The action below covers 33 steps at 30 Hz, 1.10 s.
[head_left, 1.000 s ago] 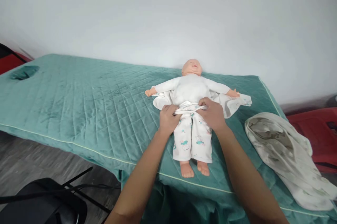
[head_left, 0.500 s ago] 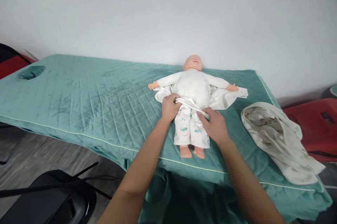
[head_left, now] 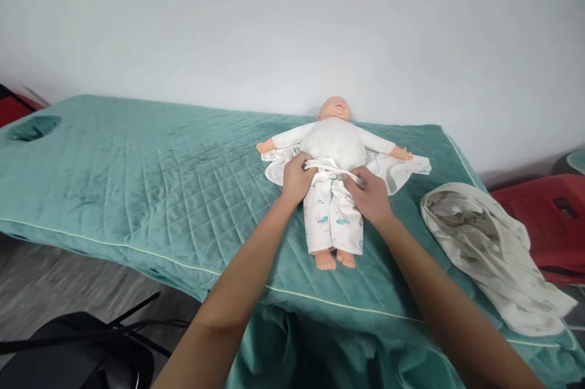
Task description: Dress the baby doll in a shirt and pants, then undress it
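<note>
A baby doll [head_left: 336,139] lies on its back, arms spread, on a green quilted bed cover [head_left: 183,182]. Patterned white pants [head_left: 333,218] cover its legs, its feet showing below the cuffs. My left hand [head_left: 298,178] grips the waistband at one side of the doll's belly. At the other side my right hand [head_left: 369,194] has the waistband pinched between thumb and fingers. An opened white shirt [head_left: 397,172] is spread beneath the doll's torso and arms.
Crumpled white cloth [head_left: 489,249] lies at the bed's right end, beside a red chair [head_left: 543,218]. A black chair [head_left: 77,352] stands at the lower left. The bed has a hole [head_left: 34,128] near its far left end, and a white wall [head_left: 228,35] rises behind.
Both hands have moved slightly up toward the doll's chest, and the waistband has come higher over the belly. The camera view has shifted a little.
</note>
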Motion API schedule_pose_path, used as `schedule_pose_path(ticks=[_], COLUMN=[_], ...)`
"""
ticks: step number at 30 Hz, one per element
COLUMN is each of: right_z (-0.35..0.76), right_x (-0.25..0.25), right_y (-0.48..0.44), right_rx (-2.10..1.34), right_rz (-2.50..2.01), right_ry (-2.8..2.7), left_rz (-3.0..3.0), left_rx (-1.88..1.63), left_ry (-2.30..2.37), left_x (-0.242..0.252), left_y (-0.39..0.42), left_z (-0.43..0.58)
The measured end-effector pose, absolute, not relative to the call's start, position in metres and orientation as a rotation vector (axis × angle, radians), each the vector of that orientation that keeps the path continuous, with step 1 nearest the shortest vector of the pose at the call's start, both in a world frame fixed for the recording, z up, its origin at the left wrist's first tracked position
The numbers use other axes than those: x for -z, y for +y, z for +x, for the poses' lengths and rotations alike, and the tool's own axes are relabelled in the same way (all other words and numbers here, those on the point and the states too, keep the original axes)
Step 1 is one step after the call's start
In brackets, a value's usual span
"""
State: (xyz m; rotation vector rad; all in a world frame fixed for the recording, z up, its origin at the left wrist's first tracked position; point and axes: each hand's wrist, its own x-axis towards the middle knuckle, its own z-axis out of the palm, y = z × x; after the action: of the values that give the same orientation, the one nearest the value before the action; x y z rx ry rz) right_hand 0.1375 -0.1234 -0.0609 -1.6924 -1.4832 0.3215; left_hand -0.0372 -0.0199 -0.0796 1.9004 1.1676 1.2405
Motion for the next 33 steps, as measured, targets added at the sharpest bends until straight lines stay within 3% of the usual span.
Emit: schedule_pose_path(ticks=[8,23,33], right_z=[0.146,0.165,0.139], right_x=[0.068,0.085,0.084], right_y=[-0.084,-0.087,-0.146], right_rx=[-0.255,-0.267,-0.389], right_rz=[-1.710,-1.546,-1.526], right_ry=[-1.485,-1.550,-1.384], left_rz=[1.907,1.761,1.604], left_rx=[-1.268,-1.021,-1.100], left_ry=[1.113,1.264,1.157], left_x=[0.083,0.080,0.094], left_y=[0.013,-0.091,-0.086], left_z=[-0.029,-0.060,-0.063])
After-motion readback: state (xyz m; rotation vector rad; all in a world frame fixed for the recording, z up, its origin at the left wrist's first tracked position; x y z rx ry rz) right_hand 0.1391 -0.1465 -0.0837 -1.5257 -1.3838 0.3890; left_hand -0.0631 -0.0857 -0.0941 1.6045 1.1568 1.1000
